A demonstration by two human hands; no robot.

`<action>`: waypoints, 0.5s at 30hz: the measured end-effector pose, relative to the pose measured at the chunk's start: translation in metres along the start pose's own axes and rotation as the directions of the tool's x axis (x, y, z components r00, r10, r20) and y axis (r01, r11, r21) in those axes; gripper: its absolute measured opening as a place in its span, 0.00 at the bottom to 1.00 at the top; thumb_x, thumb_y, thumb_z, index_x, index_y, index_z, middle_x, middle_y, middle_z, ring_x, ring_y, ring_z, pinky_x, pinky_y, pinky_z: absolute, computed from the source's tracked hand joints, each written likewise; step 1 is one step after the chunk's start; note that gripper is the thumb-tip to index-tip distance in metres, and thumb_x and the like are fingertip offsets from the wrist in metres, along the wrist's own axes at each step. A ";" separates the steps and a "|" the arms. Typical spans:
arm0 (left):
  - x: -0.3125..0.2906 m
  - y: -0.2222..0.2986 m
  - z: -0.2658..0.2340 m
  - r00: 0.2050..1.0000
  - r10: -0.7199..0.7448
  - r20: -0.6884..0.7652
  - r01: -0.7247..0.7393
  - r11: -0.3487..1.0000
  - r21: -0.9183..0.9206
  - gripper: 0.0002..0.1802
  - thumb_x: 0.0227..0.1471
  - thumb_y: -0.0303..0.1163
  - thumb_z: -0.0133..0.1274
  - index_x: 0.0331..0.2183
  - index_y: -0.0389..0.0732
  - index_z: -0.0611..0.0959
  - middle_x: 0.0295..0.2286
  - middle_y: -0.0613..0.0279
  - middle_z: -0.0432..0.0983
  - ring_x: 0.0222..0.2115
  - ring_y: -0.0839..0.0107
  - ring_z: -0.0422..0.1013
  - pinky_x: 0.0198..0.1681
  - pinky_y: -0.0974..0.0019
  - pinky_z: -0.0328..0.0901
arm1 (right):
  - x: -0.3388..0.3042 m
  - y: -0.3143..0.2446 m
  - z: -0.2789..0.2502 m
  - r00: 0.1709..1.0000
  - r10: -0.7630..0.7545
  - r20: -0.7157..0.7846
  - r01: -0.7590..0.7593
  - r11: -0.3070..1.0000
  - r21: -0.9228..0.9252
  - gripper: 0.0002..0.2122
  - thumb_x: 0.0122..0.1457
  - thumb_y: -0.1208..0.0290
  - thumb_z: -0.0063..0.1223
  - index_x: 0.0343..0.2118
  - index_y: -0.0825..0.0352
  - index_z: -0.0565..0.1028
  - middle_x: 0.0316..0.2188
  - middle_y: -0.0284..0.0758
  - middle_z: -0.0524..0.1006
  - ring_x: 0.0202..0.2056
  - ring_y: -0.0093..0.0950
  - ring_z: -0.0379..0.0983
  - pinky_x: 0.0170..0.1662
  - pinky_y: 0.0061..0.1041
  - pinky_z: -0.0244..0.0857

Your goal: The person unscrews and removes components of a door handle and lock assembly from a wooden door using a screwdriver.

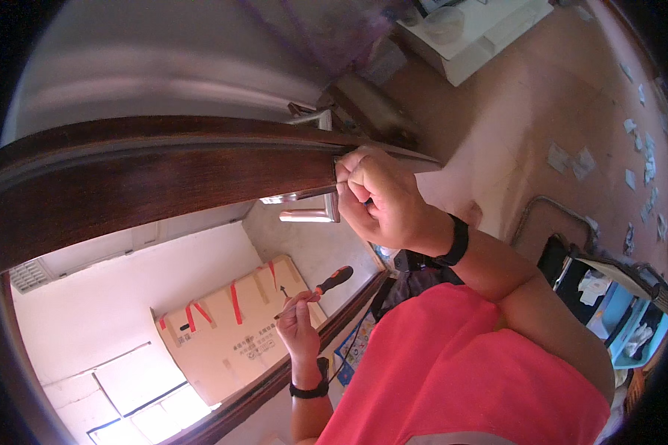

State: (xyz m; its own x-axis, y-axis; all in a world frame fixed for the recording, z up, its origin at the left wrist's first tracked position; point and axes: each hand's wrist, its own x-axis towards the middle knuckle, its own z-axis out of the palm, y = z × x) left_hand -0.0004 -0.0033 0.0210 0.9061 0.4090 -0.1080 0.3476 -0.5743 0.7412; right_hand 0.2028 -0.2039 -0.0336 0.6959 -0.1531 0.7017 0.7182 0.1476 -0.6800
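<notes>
Held upright at the lower middle, my left hand is closed round the shaft of a screwdriver with a black and orange handle. The handle points up and to the right, away from my fingers. My right hand is pinched against the narrow edge of a dark brown wooden door, at the lock. Whatever its fingertips hold, if anything, is hidden. Just beside that hand a silver door handle sticks out from the near face. Another silver handle shows on the far face.
Behind the left hand leans a large cardboard box with red tape. A wooden door frame runs below it. At right stand a blue basket and a dark metal frame. Paper scraps lie on the floor.
</notes>
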 end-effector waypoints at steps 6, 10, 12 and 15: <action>-0.002 -0.008 -0.001 1.000 -0.014 0.019 0.014 1.000 -0.003 0.13 0.62 0.24 0.43 0.37 0.29 0.82 0.31 0.54 0.81 0.36 0.70 0.73 0.45 0.66 0.65 | -0.018 0.019 -0.026 0.996 0.084 -0.029 -0.085 0.996 -0.035 0.12 0.48 0.87 0.51 0.28 0.65 0.61 0.22 0.36 0.64 0.22 0.35 0.64 0.27 0.34 0.58; -0.004 -0.015 -0.004 1.000 -0.022 0.002 0.022 1.000 -0.002 0.13 0.62 0.26 0.44 0.37 0.30 0.82 0.31 0.55 0.81 0.37 0.70 0.73 0.46 0.65 0.65 | -0.049 0.044 -0.070 0.932 0.345 -0.107 -0.359 0.920 -0.158 0.08 0.53 0.83 0.54 0.30 0.67 0.65 0.25 0.40 0.72 0.26 0.37 0.73 0.29 0.31 0.65; -0.001 -0.015 -0.006 0.999 -0.032 0.019 0.031 0.999 0.026 0.14 0.63 0.28 0.44 0.37 0.31 0.83 0.32 0.56 0.81 0.37 0.70 0.73 0.47 0.65 0.64 | -0.067 0.057 -0.083 0.910 0.401 -0.102 -0.414 0.879 -0.235 0.07 0.54 0.83 0.54 0.31 0.68 0.66 0.25 0.41 0.73 0.27 0.38 0.74 0.29 0.32 0.66; 0.002 -0.007 -0.002 0.999 -0.018 0.051 0.015 0.998 0.061 0.15 0.63 0.28 0.43 0.37 0.31 0.83 0.31 0.57 0.81 0.37 0.70 0.73 0.47 0.65 0.64 | -0.091 0.068 -0.089 0.837 0.540 -0.089 -0.538 0.783 -0.312 0.04 0.56 0.81 0.52 0.33 0.69 0.71 0.26 0.44 0.76 0.30 0.42 0.76 0.30 0.35 0.68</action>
State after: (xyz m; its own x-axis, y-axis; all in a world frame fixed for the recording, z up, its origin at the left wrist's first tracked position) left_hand -0.0019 0.0031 0.0171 0.9109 0.3823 -0.1551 0.3751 -0.6107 0.6974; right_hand 0.1879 -0.2673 -0.1628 0.9702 -0.1355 0.2010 0.1874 -0.1067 -0.9765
